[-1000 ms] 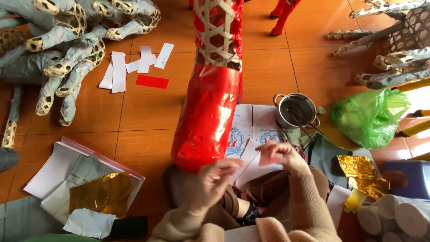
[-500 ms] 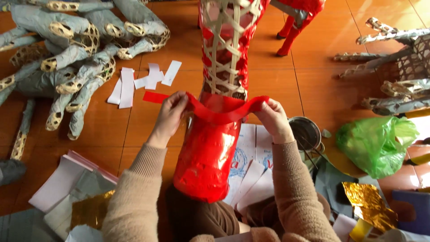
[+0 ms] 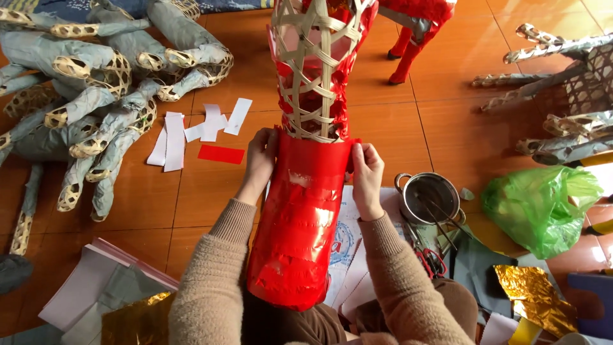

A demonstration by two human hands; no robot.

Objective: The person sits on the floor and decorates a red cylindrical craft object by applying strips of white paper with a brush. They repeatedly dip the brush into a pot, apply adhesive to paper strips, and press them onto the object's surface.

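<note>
At frame centre, the left hand (image 3: pixel 260 155) and right hand (image 3: pixel 366 171), fingers closed, press a red paper strip (image 3: pixel 316 147) around the woven bamboo frame (image 3: pixel 313 70); smoothing evenly would avoid wrinkles.

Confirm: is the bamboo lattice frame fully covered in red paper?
No: the red paper wraps only the lower part, while the bamboo lattice frame above both hands is mostly bare.

Support: an orange tiled floor (image 3: pixel 440 121).
Landmark: a metal pot (image 3: pixel 429 198).
Far left of pot: white paper strips (image 3: pixel 191 131), one red strip (image 3: pixel 221 154).
Right of pot: a green plastic bag (image 3: pixel 543 204).
Below right: gold foil (image 3: pixel 533 297).
</note>
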